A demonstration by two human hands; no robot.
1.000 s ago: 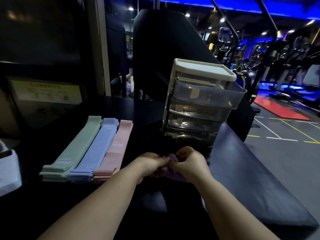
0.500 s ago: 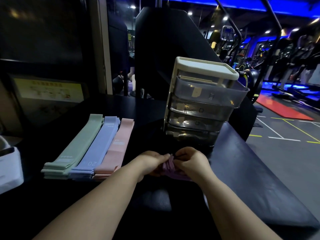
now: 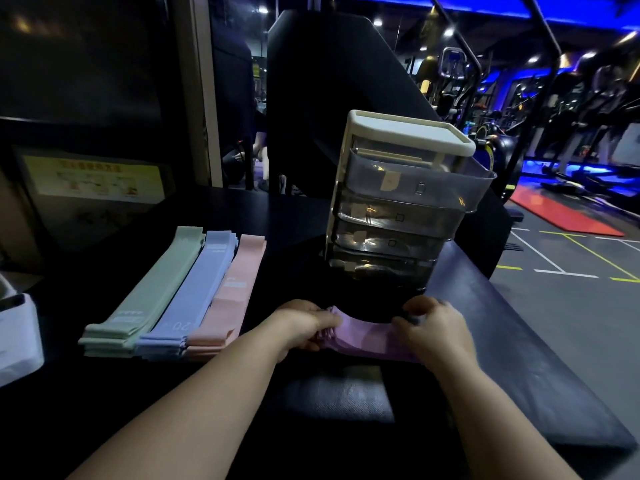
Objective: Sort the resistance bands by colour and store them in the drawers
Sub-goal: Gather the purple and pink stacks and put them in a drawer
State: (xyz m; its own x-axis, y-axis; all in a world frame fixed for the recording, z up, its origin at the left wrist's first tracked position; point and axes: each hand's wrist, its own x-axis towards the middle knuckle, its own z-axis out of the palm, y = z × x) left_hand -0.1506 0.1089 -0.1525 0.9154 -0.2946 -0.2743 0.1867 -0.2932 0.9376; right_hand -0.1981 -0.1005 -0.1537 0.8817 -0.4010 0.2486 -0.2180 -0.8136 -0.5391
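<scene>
Fingers of your left hand (image 3: 301,327) curl round one end of the purple bands (image 3: 367,339), and your right hand (image 3: 436,329) grips the other end, so the bundle stretches between them, low at the black table (image 3: 519,358). Just behind it stands the drawer unit (image 3: 398,237), with its top drawer (image 3: 415,183) pulled out. To your left, three flat stacks lie side by side, touching: green bands (image 3: 152,292), blue bands (image 3: 194,289) and pink bands (image 3: 232,289).
</scene>
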